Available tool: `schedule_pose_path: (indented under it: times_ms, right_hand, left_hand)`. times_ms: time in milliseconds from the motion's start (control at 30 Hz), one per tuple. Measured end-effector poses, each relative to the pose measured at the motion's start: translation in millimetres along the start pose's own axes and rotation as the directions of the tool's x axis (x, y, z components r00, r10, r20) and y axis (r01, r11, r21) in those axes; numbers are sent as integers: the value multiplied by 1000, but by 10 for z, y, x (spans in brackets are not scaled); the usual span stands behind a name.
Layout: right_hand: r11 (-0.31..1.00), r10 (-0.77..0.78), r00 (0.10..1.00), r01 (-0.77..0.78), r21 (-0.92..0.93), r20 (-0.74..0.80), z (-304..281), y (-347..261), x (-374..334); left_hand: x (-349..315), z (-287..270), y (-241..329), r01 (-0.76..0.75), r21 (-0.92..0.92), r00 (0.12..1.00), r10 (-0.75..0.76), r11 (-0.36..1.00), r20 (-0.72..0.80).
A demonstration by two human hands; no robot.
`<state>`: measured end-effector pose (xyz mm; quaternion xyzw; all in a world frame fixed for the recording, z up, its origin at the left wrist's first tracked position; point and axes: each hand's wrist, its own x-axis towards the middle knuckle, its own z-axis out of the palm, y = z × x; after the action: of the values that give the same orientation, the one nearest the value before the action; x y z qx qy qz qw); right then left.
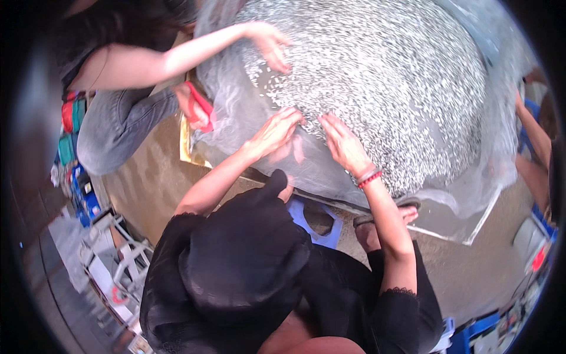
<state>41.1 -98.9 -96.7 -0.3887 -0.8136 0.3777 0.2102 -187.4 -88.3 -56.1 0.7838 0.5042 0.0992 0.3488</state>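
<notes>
Many small, elongated white and dark pieces (377, 76) lie spread on a sheet of translucent plastic (236, 121); they are too small to name. At the near left edge of the spread is my left hand (282, 131), its fingers slightly bent and their tips by the pieces. My right hand (346, 147) lies palm down a little to the right, fingers stretched out and touching the edge of the pieces. A bead bracelet (369, 179) is on my right wrist. Nothing held shows in either hand.
Another person's hand (271, 46) reaches over the pieces from the upper left, beside a foot in a red sandal (201, 108). A second co-worker's arm (533, 130) shows at the far right. Below the sheet's near edge stands a lilac plastic stool (333, 230).
</notes>
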Motion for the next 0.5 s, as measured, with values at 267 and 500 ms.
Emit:
schedule_pose_path:
  times_ms: [267, 500]
  right_hand:
    - [983, 160, 861, -182, -2, 482, -232, 541, 480]
    - [911, 377, 878, -295, -287, 295, -1008, 1216, 836]
  left_hand:
    - [-186, -73, -149, 169, 17, 973, -164, 986, -161]
    - [-152, -105, -331, 329, -90, 909, -341, 940, -238]
